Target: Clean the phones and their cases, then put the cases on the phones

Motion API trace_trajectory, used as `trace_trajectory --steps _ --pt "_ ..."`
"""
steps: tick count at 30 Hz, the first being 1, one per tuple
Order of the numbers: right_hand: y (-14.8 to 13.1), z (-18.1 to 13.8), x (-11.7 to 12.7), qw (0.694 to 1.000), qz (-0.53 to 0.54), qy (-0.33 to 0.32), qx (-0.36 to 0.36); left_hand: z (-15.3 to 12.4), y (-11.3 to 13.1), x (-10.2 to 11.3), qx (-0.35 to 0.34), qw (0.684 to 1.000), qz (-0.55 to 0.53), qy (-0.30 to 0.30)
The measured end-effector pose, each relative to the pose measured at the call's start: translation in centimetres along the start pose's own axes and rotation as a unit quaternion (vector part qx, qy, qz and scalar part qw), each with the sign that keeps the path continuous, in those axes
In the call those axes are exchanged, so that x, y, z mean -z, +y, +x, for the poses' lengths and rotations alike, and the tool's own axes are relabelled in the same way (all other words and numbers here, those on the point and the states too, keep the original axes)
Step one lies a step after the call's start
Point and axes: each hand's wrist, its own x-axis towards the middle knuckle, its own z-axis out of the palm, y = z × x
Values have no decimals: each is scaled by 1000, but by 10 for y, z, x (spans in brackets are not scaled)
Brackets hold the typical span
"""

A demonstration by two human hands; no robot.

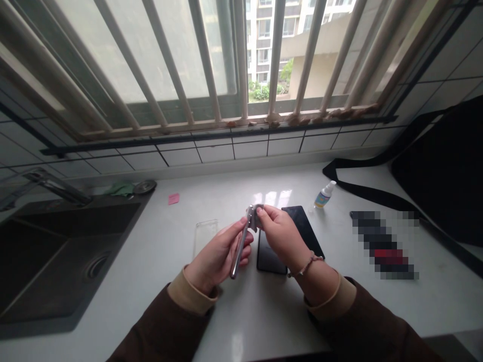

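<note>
My left hand grips a phone held edge-on above the white counter, fingers wrapped round its side. My right hand pinches a small grey cloth against the phone's top end. Two dark phones lie flat under my right hand: one near me, another just beyond it. A clear phone case lies on the counter left of my hands.
A dark sink with a tap fills the left. A small spray bottle stands behind the phones. A black bag with a strap sits at the right. A pink note lies near the tiled wall.
</note>
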Motion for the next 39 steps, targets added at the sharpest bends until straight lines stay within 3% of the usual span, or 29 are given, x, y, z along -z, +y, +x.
trace_trajectory --steps 4,9,12,15,19,28,34,39 --pt "-6 -1 0 998 45 5 -41 -1 -6 -1 -4 999 50 15" --pt "-6 2 9 991 -102 79 -17 -2 -5 0 9 996 66 57" --pt "-11 1 10 983 -171 67 7 -3 -4 -1 16 997 63 39" --pt "-16 -2 6 990 -136 33 12 -2 -5 -2 12 998 58 10" --pt "-15 -2 3 997 -72 6 7 -1 -6 -1 17 998 52 20" --pt "-12 2 13 974 -218 55 -11 -4 -5 -3 25 996 78 42" --pt "-8 2 7 997 -72 -3 8 -5 -5 -6 14 997 76 20" --pt "-8 1 5 1000 23 -12 10 -4 -4 -4 17 997 74 30"
